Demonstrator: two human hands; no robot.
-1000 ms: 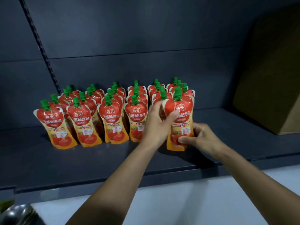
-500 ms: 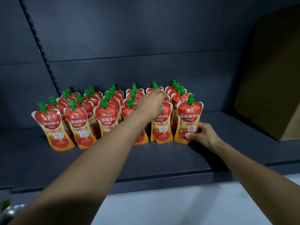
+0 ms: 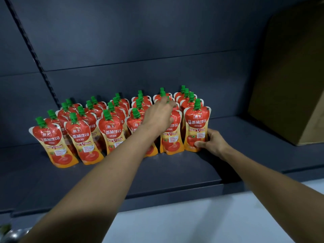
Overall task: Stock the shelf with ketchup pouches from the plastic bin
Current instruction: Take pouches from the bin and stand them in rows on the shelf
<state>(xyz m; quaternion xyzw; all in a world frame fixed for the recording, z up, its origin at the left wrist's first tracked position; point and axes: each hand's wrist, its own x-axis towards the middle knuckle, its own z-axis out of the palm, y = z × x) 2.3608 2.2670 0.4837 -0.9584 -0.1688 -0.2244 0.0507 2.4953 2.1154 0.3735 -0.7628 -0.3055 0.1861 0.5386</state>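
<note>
- The pouches (image 3: 112, 130) stood upright on the dark shelf (image 3: 175, 172) in six files running from near to far, green caps up and labels facing the aisle
- The right hand (image 3: 213, 143) gripped the end pouch (image 3: 197, 125), the near one of the right-most file: thumb across the lower front, the other fingers wrapped round its right edge, base on the shelf
- The left hand (image 3: 158, 117) reached over the top of the neighbour pouch (image 3: 171, 137), just left of the end one, with fingers curled toward the cap; from where I stood I could not tell whether it pinched the cap or only touched it
- What mattered, I judged, was that the end pouch ran straight up and down, held low at its near right corner, with the left hand higher and one file to the left, so a small push would square it with the front row
- A cardboard box (image 3: 289, 85) sat well apart on the right of the shelf
- The plastic bin was not in sight, so I could not say which hand was nearer to it
</note>
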